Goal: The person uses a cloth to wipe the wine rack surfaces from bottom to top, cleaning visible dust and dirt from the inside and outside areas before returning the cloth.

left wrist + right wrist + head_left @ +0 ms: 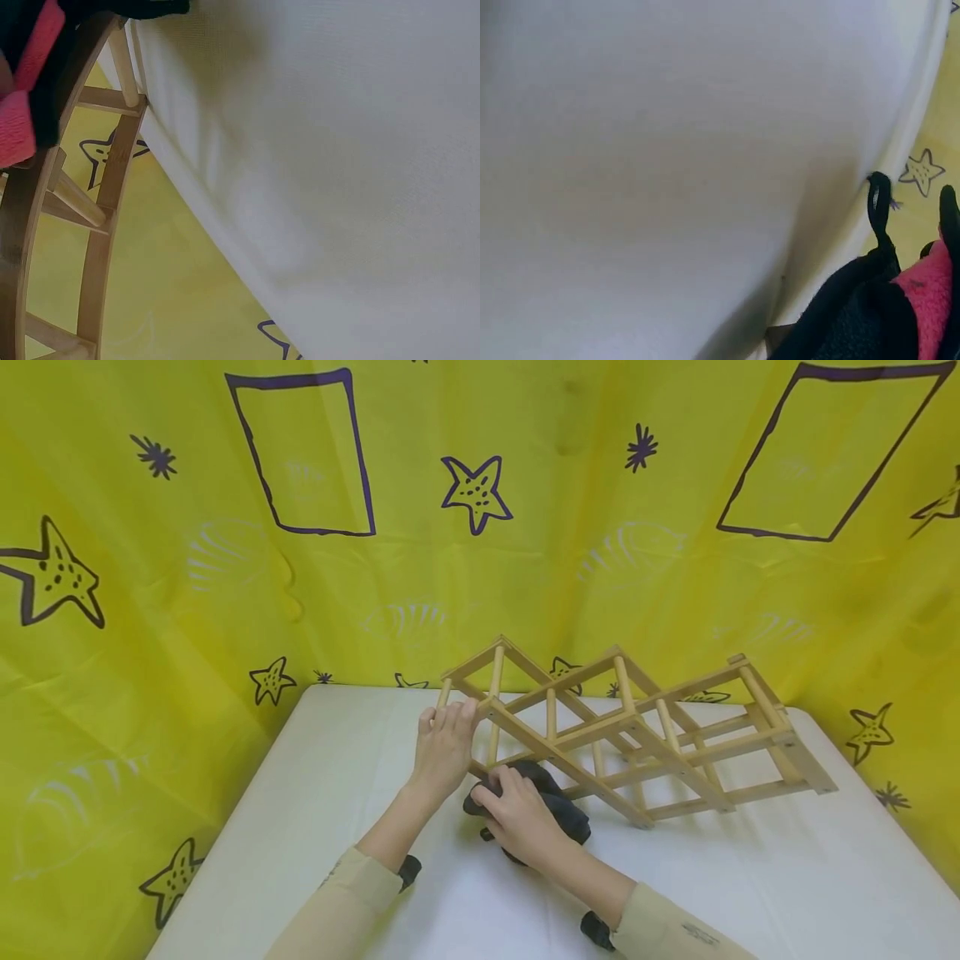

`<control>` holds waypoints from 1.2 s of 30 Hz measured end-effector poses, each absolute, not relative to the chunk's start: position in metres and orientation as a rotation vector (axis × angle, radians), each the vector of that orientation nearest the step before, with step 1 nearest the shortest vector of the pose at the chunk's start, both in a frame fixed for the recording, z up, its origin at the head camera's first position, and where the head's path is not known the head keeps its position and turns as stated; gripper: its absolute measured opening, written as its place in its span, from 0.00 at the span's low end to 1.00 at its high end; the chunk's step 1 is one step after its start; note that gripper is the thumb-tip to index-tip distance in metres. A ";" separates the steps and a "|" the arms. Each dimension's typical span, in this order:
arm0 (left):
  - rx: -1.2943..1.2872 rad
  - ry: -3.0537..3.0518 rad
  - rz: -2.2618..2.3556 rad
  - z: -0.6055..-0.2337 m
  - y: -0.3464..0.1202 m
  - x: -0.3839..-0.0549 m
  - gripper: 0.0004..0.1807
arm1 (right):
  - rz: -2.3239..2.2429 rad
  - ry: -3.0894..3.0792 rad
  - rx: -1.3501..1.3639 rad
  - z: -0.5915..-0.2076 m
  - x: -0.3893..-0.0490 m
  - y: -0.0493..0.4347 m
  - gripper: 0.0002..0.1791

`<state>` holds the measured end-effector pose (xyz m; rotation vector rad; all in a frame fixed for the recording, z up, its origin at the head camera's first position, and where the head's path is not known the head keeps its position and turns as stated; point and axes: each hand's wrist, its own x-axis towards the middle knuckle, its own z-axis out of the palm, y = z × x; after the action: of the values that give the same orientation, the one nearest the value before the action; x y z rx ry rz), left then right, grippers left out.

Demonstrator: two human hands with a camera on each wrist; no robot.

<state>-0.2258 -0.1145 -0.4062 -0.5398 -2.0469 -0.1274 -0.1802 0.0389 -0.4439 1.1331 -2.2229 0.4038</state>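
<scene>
A folding wooden rack (pixel 592 735) with crossed slats and round dowels stands on the white table. My left hand (pixel 447 745) grips its left end, fingers bent at the upper corner near a dowel. Just right of it and lower, my right hand (pixel 521 817) pinches a black cloth item (pixel 566 814) in front of the rack's lower left part. In the right wrist view the cloth (pixel 855 307) shows a thin black loop and a pink fleecy part (pixel 928 289). Pink fabric (pixel 16 131) lies against the rack in the left wrist view. The cloth's exact kind is unclear.
The white table (pixel 315 827) ends at a yellow curtain (pixel 525 568) printed with stars and frames, close behind the rack. The rack spreads toward the table's right side. Dark bands (pixel 597 931) sit at both wrists.
</scene>
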 end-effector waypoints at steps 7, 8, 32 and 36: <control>-0.543 -2.042 -0.134 -0.406 -0.114 -0.226 0.13 | 0.460 -2.143 1.037 -0.434 -0.177 0.047 0.23; -0.545 -2.043 -0.137 -0.406 -0.114 -0.226 0.13 | 0.455 -2.139 1.038 -0.433 -0.177 0.047 0.23; -0.556 -2.033 -0.130 -0.404 -0.114 -0.226 0.13 | 0.307 -2.195 1.103 -0.444 -0.182 0.040 0.22; -0.557 -2.037 -0.128 -0.403 -0.115 -0.225 0.13 | 0.268 -2.217 1.147 -0.448 -0.183 0.038 0.20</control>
<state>-0.2247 -0.1147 -0.4033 -0.5567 -2.0365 -0.1276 -0.1828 0.0380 -0.4478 1.1474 -2.2174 0.2681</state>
